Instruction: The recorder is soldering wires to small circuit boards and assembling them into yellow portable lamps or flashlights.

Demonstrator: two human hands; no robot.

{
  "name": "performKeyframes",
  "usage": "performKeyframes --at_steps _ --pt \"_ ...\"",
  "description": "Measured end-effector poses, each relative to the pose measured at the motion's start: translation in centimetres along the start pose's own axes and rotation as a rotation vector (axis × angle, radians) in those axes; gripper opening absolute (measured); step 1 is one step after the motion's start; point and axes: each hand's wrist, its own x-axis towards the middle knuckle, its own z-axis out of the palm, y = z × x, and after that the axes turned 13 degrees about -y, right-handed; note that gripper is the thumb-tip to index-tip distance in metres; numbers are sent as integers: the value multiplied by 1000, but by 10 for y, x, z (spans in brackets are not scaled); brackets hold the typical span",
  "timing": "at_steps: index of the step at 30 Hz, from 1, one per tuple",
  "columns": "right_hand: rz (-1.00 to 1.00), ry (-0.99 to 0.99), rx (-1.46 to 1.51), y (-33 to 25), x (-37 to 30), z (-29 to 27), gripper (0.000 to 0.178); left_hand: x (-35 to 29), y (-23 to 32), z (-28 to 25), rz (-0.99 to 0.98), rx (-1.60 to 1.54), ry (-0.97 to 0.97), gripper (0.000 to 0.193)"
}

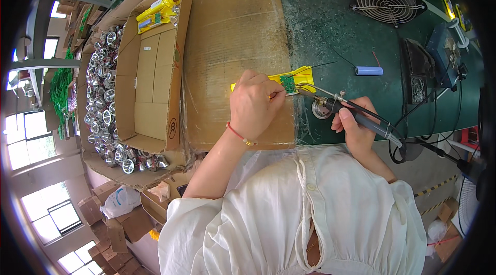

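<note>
A soldering iron (361,117) with a thin metal feed tube along it is gripped in my right hand (357,122). Its tip points left at a small green circuit board (288,84), which lies in a yellow plastic housing (306,74). My left hand (256,100) is closed at the board's left side, thumb and fingers pinched together. A bit of reddish wire seems to show at its fingertips, but what it pinches is mostly hidden. A dark wire rises from the board toward the right. Beneath the iron sits a shiny round metal cup (321,111).
A blue cylindrical battery (369,71) with wires lies right of the board. Farther back stands a black fan (387,4); a blue soldering station (443,50) is at right. Cardboard (232,27) covers the left worktop, beside a carton (178,68) and many metal reflectors (107,117).
</note>
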Motion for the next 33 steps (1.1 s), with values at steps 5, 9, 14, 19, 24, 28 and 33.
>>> performKeyframes --at_steps 5,9,14,19,24,28,33 --pt "-33 9 2 -8 6 -2 13 7 3 -8 12 -1 23 2" --pt "-48 87 30 -15 8 -5 13 12 7 -14 0 2 -23 5" --pt "-68 107 152 4 5 -21 11 7 22 -26 -8 -115 -8 14" --pt "-51 103 75 -6 10 -29 14 -8 -9 -37 -48 285 -221 39" --pt "-127 184 109 -15 17 -39 14 24 -43 -57 -96 244 -54 38" --pt "-65 187 81 -13 26 -38 13 104 -65 -91 -223 220 201 31" --pt "10 171 76 9 35 -32 16 205 -117 -118 -381 350 320 43"
